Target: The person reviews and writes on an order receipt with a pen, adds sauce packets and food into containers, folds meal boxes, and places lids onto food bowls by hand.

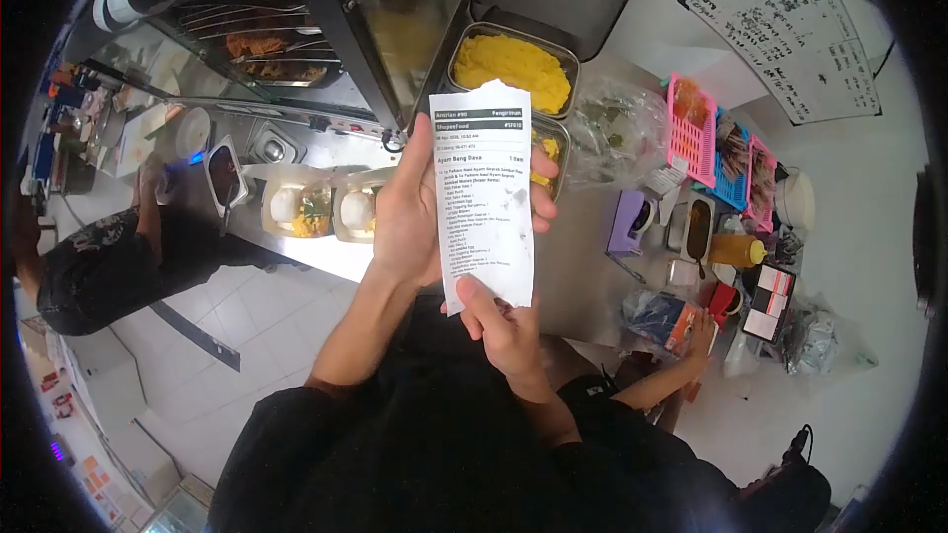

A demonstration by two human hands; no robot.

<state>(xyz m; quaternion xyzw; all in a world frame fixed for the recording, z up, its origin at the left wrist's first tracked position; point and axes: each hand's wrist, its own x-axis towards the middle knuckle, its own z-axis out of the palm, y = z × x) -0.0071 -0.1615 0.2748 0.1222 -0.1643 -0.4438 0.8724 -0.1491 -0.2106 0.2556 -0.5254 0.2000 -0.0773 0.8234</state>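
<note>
A printed paper order receipt (484,227) is held upright in front of me, its black-banded heading at the top and small lines of print below. My left hand (405,212) cradles it from behind, thumb along the left edge and fingertips showing past the right edge. At the bottom, my right hand (504,336) pinches the paper with the thumb on its front. Behind the receipt, partly covered, are two open boxes of rice with yellow egg, one box (296,209) further left and another box (354,212) close to my left hand.
Metal pans of yellow food (509,69) sit beyond the receipt. Coloured baskets (691,128) and a sauce bottle (736,251) stand right. A glass display case (267,30) is upper left. Co-workers' arms reach in at left (148,207) and right (662,380).
</note>
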